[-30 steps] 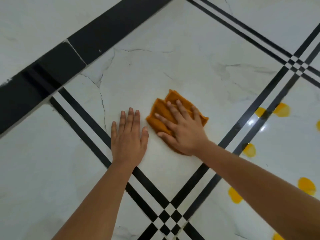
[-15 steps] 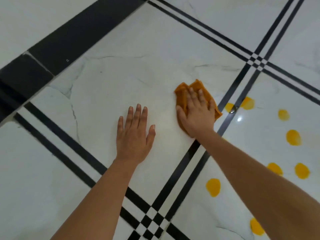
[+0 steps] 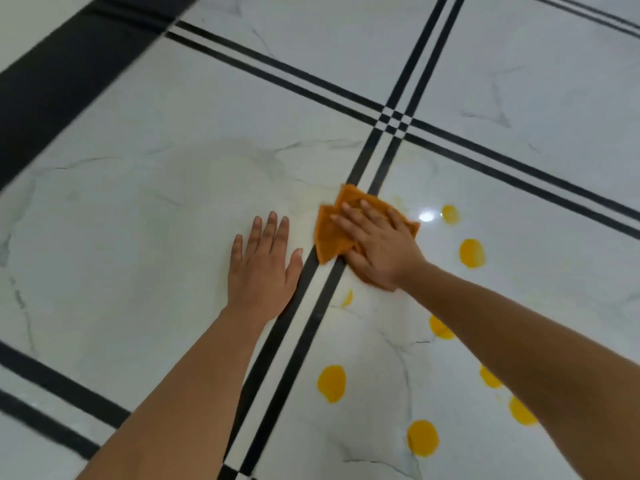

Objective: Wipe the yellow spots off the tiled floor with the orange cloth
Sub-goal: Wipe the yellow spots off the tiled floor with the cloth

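Observation:
My right hand (image 3: 379, 245) presses flat on the crumpled orange cloth (image 3: 332, 235), which lies across the black double stripe (image 3: 294, 344) of the white tiled floor (image 3: 138, 237). My left hand (image 3: 263, 268) rests palm down on the tile just left of the stripe, fingers spread, holding nothing. Several yellow spots dot the tile to the right: one (image 3: 471, 252) right of the cloth, a small one (image 3: 450, 214) near a light glare, one (image 3: 331, 383) below the cloth and one (image 3: 422, 438) lower down. My right forearm partly covers others. A smeared yellow trace (image 3: 347, 298) lies below the cloth.
A wide black floor band (image 3: 59, 84) runs along the upper left. Black double stripes cross at a checkered joint (image 3: 394, 121) beyond the cloth. Another double stripe (image 3: 52, 403) crosses at the lower left.
My right hand has slid the cloth rightward onto the black stripe and over the spots beside it. The view has swung right, showing more yellow spots. My left hand now lies next to the stripe.

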Tool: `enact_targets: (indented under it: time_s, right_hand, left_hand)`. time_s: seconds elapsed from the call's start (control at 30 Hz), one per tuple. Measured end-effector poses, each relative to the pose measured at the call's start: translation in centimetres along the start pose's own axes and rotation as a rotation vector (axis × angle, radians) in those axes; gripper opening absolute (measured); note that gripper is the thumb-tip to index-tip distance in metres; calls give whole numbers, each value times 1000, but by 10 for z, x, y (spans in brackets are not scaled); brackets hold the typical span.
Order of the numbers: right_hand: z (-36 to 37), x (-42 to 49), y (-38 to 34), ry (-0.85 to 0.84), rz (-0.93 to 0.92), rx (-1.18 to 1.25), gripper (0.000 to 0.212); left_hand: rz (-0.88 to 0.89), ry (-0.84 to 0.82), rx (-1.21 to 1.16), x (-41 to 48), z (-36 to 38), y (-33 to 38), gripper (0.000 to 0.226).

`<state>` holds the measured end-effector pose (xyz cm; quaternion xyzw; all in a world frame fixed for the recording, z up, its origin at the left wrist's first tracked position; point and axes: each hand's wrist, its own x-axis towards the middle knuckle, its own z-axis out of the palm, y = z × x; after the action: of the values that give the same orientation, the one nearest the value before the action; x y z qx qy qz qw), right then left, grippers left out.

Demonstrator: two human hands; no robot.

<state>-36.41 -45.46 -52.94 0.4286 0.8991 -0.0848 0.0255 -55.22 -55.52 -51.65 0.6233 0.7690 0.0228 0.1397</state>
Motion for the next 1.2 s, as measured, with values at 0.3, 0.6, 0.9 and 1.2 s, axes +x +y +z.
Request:
enact_targets:
  time_s: [0.3,0.6,0.9,1.2]
  right_hand:
    - [0,-15,41,37,161,72,57]
    - [-1,-75,67,13,281,60,63]
    - [20,-157,59,108,296,40,55]
    - [19,-170,51,88,559,119,73]
  left_hand:
    - [124,-87,103,14,8,46,61]
    - [353,-34,109,34,15,67,74]
    - [534,-46,138,38,31,90,66]
    - [552,27,56,25,38,81,66]
